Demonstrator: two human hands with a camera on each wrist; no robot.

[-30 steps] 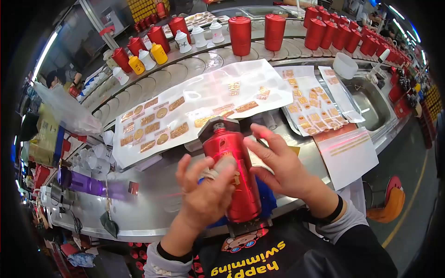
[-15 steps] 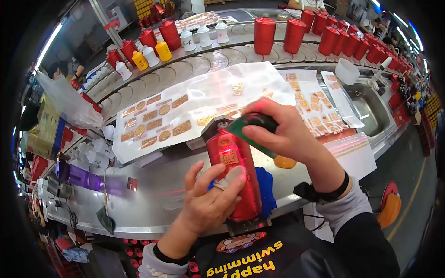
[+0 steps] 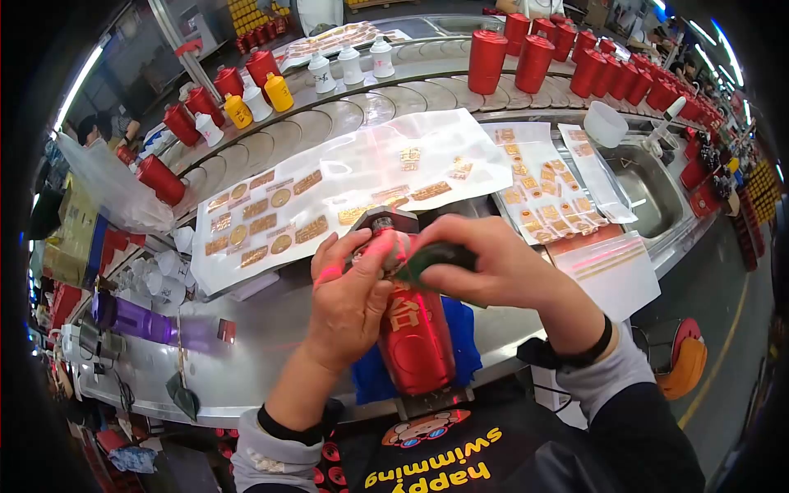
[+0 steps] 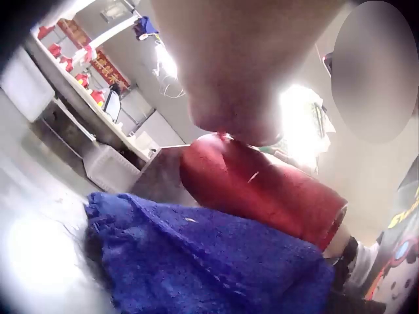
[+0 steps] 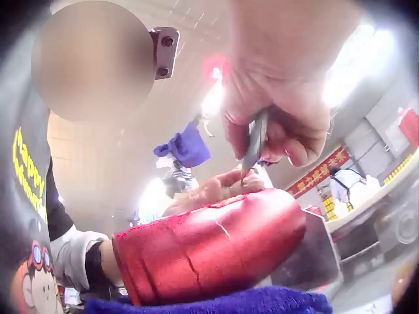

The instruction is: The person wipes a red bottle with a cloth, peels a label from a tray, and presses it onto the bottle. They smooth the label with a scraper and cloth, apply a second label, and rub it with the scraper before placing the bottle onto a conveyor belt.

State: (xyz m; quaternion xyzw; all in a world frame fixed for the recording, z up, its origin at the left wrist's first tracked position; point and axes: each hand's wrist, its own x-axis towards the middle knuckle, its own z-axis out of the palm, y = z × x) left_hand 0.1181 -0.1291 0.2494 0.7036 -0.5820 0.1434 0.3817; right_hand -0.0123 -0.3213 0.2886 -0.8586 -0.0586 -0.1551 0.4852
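In the head view, the red bottle [image 3: 415, 349] lies on its back across the near edge of the metal table [image 3: 271, 345], its long axis running away from the person: neck outward at a dark stand [image 3: 407, 220], base toward the body. The left hand [image 3: 347, 302] comes in from the left and the right hand [image 3: 501, 267] from the right; both meet over the bottle's neck end, so neither is clearly nearer. The right hand pinches a flat, dark green scraper [image 3: 440, 257] between thumb and fingers, angled toward that end. The left hand's fingers bunch at the shoulder; I cannot tell whether they pinch anything. Gold characters [image 3: 407, 312] run down the glossy red side, and a smooth white sheet [image 3: 448, 131] with gold patches spreads beyond.

In the left wrist view, the left hand looms above the bottle, its fingertips hidden. The bottle looks like a rounded cylinder with a flat base, beside a rumpled blue cloth [image 4: 203, 255] of coarse, towel-like weave.

In the right wrist view, the scraper shows as a thin edge pointing down at the bottle's shoulder, just beside the left hand's fingers; whether it touches is unclear. Light slides along the metallic-looking curve.
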